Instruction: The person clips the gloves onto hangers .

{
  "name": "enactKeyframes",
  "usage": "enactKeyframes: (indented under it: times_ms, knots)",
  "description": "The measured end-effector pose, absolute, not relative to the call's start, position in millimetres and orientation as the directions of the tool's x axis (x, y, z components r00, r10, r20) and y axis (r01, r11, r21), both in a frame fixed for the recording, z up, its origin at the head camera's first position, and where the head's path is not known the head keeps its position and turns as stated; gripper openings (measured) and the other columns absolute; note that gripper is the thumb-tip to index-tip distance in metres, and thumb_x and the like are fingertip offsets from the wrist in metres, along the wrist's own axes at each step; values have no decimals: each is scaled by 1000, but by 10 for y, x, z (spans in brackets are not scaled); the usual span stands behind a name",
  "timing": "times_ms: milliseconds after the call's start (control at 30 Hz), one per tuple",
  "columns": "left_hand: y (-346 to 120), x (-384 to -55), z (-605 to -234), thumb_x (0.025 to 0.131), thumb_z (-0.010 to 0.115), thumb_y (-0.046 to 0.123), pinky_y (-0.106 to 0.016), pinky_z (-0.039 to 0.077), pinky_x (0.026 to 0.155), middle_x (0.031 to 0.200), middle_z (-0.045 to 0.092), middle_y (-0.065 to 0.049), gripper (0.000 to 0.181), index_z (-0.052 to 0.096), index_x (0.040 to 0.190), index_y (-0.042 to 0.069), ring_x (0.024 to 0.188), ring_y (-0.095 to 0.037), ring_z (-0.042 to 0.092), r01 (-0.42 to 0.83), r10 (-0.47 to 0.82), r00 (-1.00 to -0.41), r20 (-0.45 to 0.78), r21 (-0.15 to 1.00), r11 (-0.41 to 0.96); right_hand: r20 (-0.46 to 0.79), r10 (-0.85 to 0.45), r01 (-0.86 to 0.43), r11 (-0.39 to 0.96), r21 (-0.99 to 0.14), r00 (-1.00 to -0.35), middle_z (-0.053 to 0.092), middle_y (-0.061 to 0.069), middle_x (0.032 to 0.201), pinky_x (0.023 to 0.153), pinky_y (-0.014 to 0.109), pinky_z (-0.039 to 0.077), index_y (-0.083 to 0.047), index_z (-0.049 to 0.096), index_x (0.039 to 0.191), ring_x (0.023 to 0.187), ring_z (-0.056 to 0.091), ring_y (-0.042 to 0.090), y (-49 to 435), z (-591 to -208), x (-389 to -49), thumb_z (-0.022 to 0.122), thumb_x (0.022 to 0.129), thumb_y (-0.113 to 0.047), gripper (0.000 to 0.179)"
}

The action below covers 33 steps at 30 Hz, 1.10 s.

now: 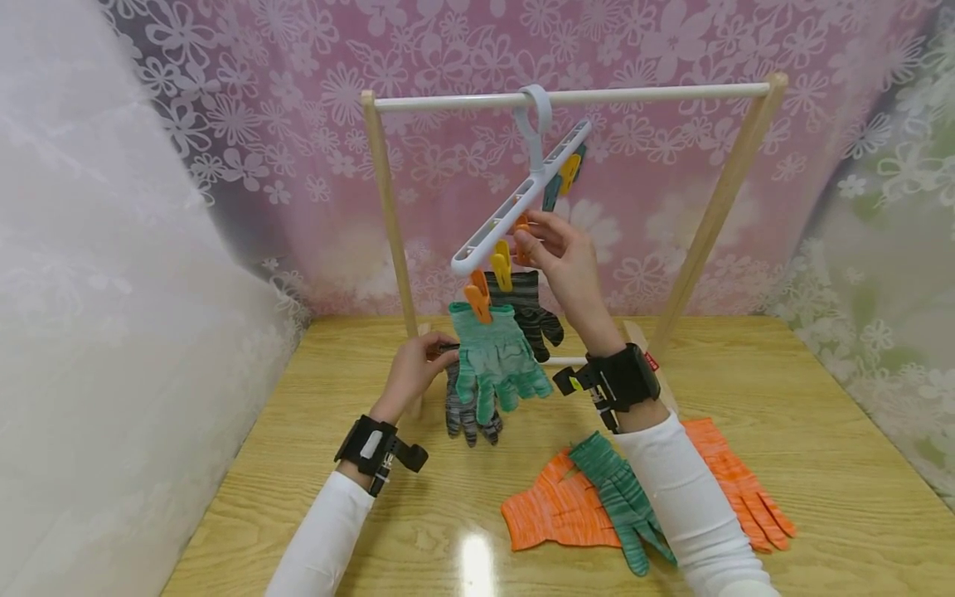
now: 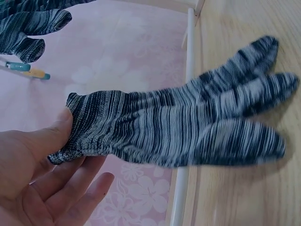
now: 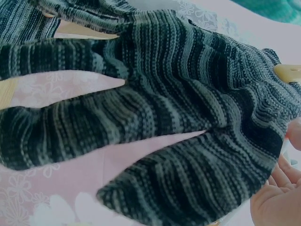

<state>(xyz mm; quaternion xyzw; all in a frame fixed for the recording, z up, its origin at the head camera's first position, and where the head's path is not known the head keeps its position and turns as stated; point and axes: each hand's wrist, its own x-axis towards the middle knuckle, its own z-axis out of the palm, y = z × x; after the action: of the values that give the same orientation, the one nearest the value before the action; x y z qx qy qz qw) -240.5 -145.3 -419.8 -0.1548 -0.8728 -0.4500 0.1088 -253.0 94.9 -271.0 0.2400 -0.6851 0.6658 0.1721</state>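
Observation:
A pale grey hanger hangs by its hook from a white rail, with clips along its bar. My right hand pinches an orange clip on the bar. Just in front of it, a yellow clip bears a black-and-grey striped glove, seen close up in the right wrist view. At the bar's near end, another orange clip holds a green glove. My left hand pinches the cuff of a second black-and-grey striped glove, partly behind the green one; its fingers dangle downward.
The rack has wooden posts and a white rail. More clips hang at the hanger's far end. Orange gloves and a green glove lie on the table at front right, partly under my right forearm.

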Motion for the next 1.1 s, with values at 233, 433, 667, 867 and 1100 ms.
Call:
enactKeyframes:
  times_ms: [233,433,667,867,1100]
  knots:
    - [-1427,-2471,-4075,98,69,15,-43,58,85,104,72,-15,22,71,118,5,100,-31,71,327,172,-945,280,757,566,560,-116,-563,-16,-827,-820,69,22,118,82,28,60,1,58,140,89,71,11,951,-2689,-2513,64,101,-8,40]
    - [-1405,-2535,-3933,99,66,9,-44,58,88,109,73,-18,22,71,119,0,103,-33,71,375,211,-927,310,753,542,550,-126,-555,7,-832,-826,69,21,119,84,28,60,1,57,141,91,71,13,973,-2681,-2508,63,101,-8,41]
    - [-1341,-2610,-3828,101,62,9,-44,59,87,108,74,-19,19,74,113,0,101,-32,72,421,234,-907,351,720,553,536,-146,-549,68,-833,-832,66,26,124,85,28,59,1,56,141,93,72,14,1017,-2671,-2525,64,101,-9,43]
    - [-1303,-2657,-3674,99,60,0,-48,57,88,112,72,-23,22,71,117,-5,103,-38,71,453,234,-891,389,728,515,531,-151,-547,101,-831,-834,67,25,126,84,27,59,1,57,141,97,72,21,1027,-2654,-2541,66,100,-9,44]
    - [-1296,-2671,-3510,94,51,-16,-35,56,78,123,68,-24,38,67,126,-4,106,-37,68,464,247,-886,393,750,472,537,-150,-553,97,-828,-830,68,24,124,82,25,59,1,57,141,93,73,13,1023,-2651,-2524,66,99,-10,44]
